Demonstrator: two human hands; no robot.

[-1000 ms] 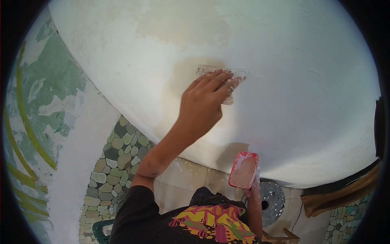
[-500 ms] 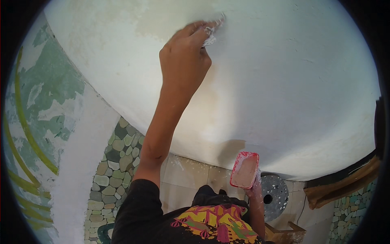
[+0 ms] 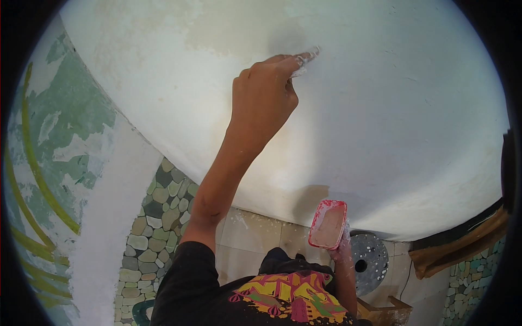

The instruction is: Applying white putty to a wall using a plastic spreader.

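Observation:
My left hand (image 3: 266, 89) reaches out to a large whitish wall (image 3: 359, 119). Its fingers are pinched round a small white-smeared thing (image 3: 300, 70), too little of which shows to name. The fingertips, coated in white, are at the wall's surface. Lower down, on the right, my right hand (image 3: 342, 251) is closed on a red rectangular tub (image 3: 327, 224) from beneath and beside. Pale paste or paint coats the tub's inside and splashes its rim. White splatter marks that hand and wrist.
A grey round slab with a hole (image 3: 370, 261) lies by my right arm, near a wooden stool or frame (image 3: 386, 312). Brown wood trim (image 3: 457, 244) runs at right. Pebble stone cladding (image 3: 149, 244) and a green-and-white painted wall (image 3: 70, 130) stand at left. Beige tiles (image 3: 244, 231) have white spots.
My left hand has moved right and down across the wall, still pinching the white-smeared thing. My right hand and the red tub have hardly moved.

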